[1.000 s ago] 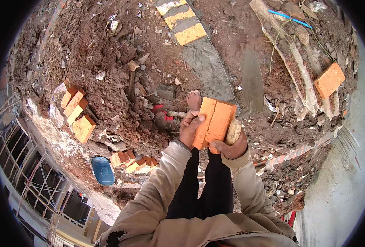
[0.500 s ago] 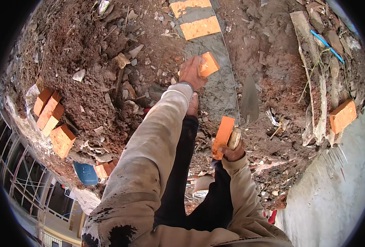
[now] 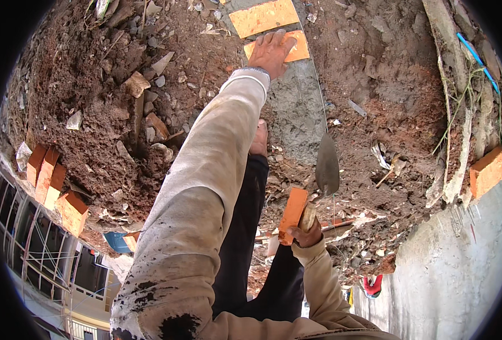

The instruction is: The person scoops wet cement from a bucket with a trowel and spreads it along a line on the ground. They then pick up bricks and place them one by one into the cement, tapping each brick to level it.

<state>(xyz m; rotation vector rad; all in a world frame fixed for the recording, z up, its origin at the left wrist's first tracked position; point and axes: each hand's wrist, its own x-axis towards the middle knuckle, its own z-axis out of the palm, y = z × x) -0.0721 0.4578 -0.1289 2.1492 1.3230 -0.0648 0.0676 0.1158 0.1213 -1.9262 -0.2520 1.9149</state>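
My left hand (image 3: 269, 54) reaches forward, fingers curled over an orange brick (image 3: 299, 47) on the grey mortar strip (image 3: 293, 113). Just beyond it lies another flat brick (image 3: 262, 17), beside a thin string line. Lower down, my right hand (image 3: 306, 232) grips both an orange brick (image 3: 293, 207) and the wooden handle of a trowel (image 3: 327, 165), whose grey blade points forward near the strip's right edge. My bare foot (image 3: 259, 137) rests left of the strip, partly hidden by my sleeve.
Loose bricks sit at left (image 3: 47, 173) and right (image 3: 487, 173). Dirt and rubble (image 3: 92, 102) surround me. Wood strips (image 3: 455, 130) and a blue pipe (image 3: 477, 62) lie right. A blue container (image 3: 116, 242) sits lower left, near scaffolding (image 3: 21, 238); a concrete surface (image 3: 443, 266) is lower right.
My hands held two bricks together, then separated. My left hand carried one forward and now presses it beside the laid brick. My right hand, with brick and trowel, has shifted down and slightly left.
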